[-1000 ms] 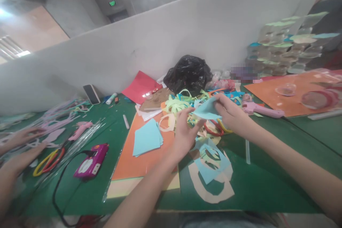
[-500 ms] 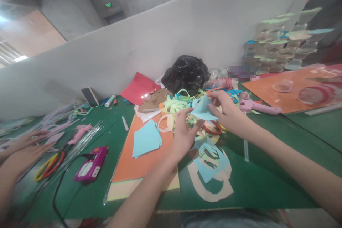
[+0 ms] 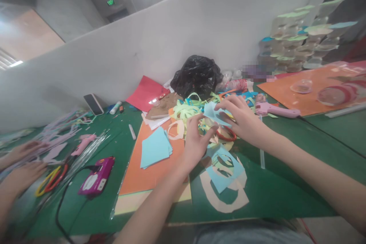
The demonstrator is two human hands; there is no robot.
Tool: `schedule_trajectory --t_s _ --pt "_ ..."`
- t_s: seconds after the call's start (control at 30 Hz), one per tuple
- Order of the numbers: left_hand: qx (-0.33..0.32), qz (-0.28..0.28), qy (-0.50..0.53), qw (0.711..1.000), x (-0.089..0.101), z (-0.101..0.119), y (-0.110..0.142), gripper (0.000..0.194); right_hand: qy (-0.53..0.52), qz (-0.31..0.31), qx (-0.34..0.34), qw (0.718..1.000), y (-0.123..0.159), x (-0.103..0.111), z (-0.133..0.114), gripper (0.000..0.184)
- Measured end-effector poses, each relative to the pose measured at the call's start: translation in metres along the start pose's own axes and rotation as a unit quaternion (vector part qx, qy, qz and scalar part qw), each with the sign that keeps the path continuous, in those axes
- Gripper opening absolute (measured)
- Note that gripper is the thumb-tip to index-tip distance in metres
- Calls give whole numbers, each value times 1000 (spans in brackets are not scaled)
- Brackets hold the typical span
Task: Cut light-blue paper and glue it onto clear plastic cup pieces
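Observation:
A bent piece of light blue paper [image 3: 211,111] is held above the scrap pile by my right hand [image 3: 238,116], its fingers over the far side and its thumb nearer me. My left hand [image 3: 197,139] is at the paper's left edge, thumb and forefinger apart; whether a fingertip touches the paper I cannot tell. Red scissor handles [image 3: 227,134] show partly beneath my right hand. Below the hands lies a blue sheet with a cut-out [image 3: 220,183], on top of a cream paper ring [image 3: 211,198]. A stack of blue paper squares [image 3: 155,148] rests left of my left hand on orange sheets [image 3: 137,179].
A black plastic bag [image 3: 197,76] sits behind the scraps. To the right are a pink glue gun [image 3: 277,110] and stacked clear cups [image 3: 297,45]. At left, another person's hands [image 3: 27,171] are near yellow-and-orange scissors [image 3: 51,181], a purple box [image 3: 97,177] and a phone [image 3: 93,105].
The blue paper has turned and curled in my right hand, whose fingers have shifted left over it. The other person's nearer hand has drawn back left. The view has shifted slightly.

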State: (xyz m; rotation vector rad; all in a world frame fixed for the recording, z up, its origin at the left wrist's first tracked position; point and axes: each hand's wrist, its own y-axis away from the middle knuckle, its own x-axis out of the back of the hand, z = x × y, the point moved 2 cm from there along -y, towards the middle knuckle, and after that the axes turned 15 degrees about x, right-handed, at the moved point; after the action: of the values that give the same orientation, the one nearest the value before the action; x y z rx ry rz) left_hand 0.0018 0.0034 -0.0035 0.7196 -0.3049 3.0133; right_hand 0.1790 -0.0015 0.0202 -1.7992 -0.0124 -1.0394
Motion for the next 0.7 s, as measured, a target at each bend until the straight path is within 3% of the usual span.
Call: schedule_trajectory --t_s 0.2,0.7 --pt "14 -1 -4 1000 1 1 0 36 17 -20 54 998 2 1 -2 36" --pt "1 7 -3 1000 1 -3 -2 35 -71 -41 7 997 2 -1 -2 38"
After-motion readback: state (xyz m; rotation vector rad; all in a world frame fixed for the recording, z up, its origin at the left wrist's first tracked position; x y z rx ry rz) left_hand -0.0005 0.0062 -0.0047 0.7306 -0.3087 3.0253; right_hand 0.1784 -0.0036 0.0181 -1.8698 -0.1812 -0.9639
